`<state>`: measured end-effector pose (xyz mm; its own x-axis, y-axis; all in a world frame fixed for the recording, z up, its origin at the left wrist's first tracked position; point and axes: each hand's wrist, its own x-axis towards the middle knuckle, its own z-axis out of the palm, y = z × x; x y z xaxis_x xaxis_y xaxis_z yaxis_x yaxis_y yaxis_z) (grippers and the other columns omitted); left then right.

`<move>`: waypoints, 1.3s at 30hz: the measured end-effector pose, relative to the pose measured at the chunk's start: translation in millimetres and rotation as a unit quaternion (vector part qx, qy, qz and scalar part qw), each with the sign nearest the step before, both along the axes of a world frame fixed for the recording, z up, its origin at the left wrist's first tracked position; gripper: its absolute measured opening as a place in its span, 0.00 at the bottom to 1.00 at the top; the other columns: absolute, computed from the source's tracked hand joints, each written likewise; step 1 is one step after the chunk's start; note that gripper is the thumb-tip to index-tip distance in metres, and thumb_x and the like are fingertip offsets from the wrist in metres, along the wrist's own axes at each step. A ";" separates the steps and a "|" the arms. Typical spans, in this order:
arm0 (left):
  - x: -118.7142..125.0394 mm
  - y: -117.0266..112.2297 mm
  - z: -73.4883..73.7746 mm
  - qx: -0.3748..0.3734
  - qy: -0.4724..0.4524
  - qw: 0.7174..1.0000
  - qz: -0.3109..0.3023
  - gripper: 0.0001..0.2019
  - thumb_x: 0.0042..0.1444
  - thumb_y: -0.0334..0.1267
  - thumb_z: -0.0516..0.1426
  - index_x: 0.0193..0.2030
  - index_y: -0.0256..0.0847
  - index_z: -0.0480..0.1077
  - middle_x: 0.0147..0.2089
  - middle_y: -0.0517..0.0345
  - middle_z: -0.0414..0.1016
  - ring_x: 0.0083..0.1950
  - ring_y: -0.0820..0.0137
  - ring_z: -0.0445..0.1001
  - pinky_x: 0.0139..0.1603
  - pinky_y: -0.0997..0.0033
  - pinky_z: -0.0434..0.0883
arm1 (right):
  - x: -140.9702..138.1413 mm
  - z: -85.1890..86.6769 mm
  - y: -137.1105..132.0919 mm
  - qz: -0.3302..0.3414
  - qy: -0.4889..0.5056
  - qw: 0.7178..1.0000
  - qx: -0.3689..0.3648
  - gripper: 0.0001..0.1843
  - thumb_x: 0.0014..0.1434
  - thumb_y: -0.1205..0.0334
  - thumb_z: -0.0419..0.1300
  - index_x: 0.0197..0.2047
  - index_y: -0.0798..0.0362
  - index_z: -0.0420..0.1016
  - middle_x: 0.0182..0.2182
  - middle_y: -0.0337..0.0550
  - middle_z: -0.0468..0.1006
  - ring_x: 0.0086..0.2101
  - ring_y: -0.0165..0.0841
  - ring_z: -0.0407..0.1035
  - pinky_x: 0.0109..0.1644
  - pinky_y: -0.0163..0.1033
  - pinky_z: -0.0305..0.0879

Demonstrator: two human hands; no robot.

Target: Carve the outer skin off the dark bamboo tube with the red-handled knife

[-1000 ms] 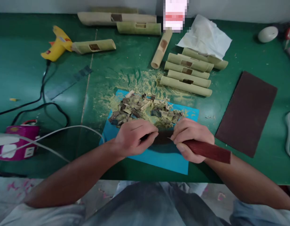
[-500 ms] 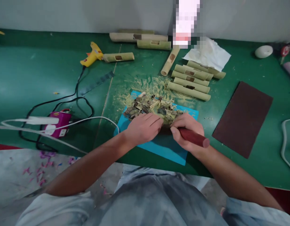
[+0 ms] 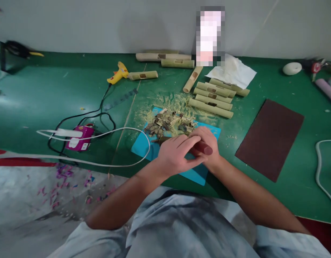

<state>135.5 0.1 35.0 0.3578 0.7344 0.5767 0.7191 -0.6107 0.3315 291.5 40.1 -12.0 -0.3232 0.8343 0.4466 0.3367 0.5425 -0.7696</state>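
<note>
In the head view my right hand (image 3: 208, 138) is closed around the dark red round handle (image 3: 207, 149) of a tool; its working end is hidden. My left hand (image 3: 173, 154) lies close against it, thumb and forefinger spread on either side of the handle. From under the left knuckles sticks out the end of a bamboo tube (image 3: 163, 139), which the other fingers appear to grip. Both hands are over a blue mat (image 3: 193, 175). A heap of bamboo chips (image 3: 165, 122) and pale shavings lies just beyond them on the mat.
Cut bamboo tubes (image 3: 210, 108) with notches lie behind to the right, partly under white paper (image 3: 235, 73). A yellow glue gun (image 3: 118, 73), a pink power block (image 3: 81, 138) and a looping white cable (image 3: 133, 165) are leftward. A brown sheet (image 3: 271, 139) lies right.
My left hand has moved right, up against my right hand, and its thumb and forefinger have spread around the handle. A bamboo tube end now shows at left. The whole view has shifted.
</note>
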 end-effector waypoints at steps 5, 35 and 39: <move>-1.4 1.8 -1.9 0.074 0.039 0.996 0.021 0.09 0.63 0.39 0.61 0.47 0.37 0.74 0.28 0.57 0.78 0.29 0.68 0.78 0.31 0.69 0.71 | 0.9 -1.3 -5.6 -0.006 -0.016 1.000 0.011 0.08 0.63 0.61 0.58 0.45 0.49 0.74 0.38 0.44 0.81 0.39 0.39 0.73 0.43 0.45 0.70; -82.5 15.5 -41.1 -0.352 -0.459 0.815 -0.022 0.13 0.53 0.42 0.70 0.42 0.39 0.78 0.45 0.54 0.82 0.36 0.70 0.81 0.38 0.70 0.82 | 25.6 1.3 -34.6 0.004 -0.294 0.956 -0.004 0.21 0.58 0.68 0.64 0.54 0.50 0.74 0.52 0.52 0.80 0.55 0.50 0.71 0.57 0.56 0.65; -83.9 14.3 -42.7 -0.361 -0.436 0.823 -0.054 0.12 0.55 0.43 0.68 0.42 0.40 0.79 0.47 0.52 0.81 0.45 0.64 0.82 0.41 0.68 0.82 | 26.9 1.8 -31.9 0.011 -0.284 0.959 -0.013 0.19 0.57 0.71 0.62 0.53 0.50 0.71 0.54 0.54 0.79 0.56 0.50 0.70 0.57 0.55 0.65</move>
<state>51.5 14.3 -7.7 0.1250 0.9892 0.0761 -0.0289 -0.0731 0.9969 318.4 8.2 -10.2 -0.5267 0.8323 0.1725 0.6938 0.5382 -0.4784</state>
